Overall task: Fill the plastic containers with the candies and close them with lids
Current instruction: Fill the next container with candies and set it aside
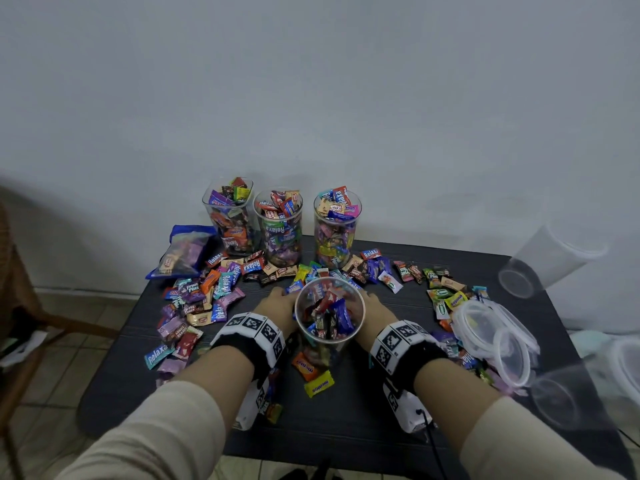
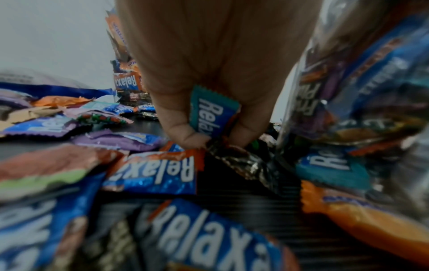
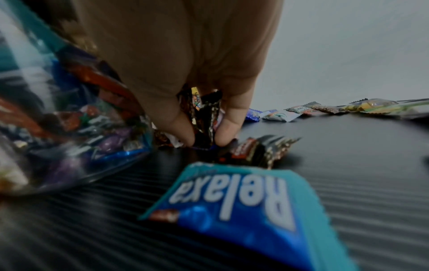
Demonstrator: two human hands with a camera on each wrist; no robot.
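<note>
Black table (image 1: 398, 403) held candy everywhere. Left hand (image 2: 209, 77) pinched teal candy (image 2: 212, 114); right hand (image 3: 185, 73) pinched dark candies (image 3: 206, 117). Wrappers probably light, slippery, crinkly: pinch middles. Cup (image 1: 329, 308) half full.

1. My table (image 1: 346, 427) is dark, matt and finely ribbed.
2. The containers (image 1: 278, 226) are clear, smooth plastic.
3. The candies (image 1: 221, 289) have glossy, crinkled foil wrappers.
4. The lids (image 1: 512, 355) are translucent plastic.
5. My sleeves (image 1: 166, 434) are soft cloth.
</note>
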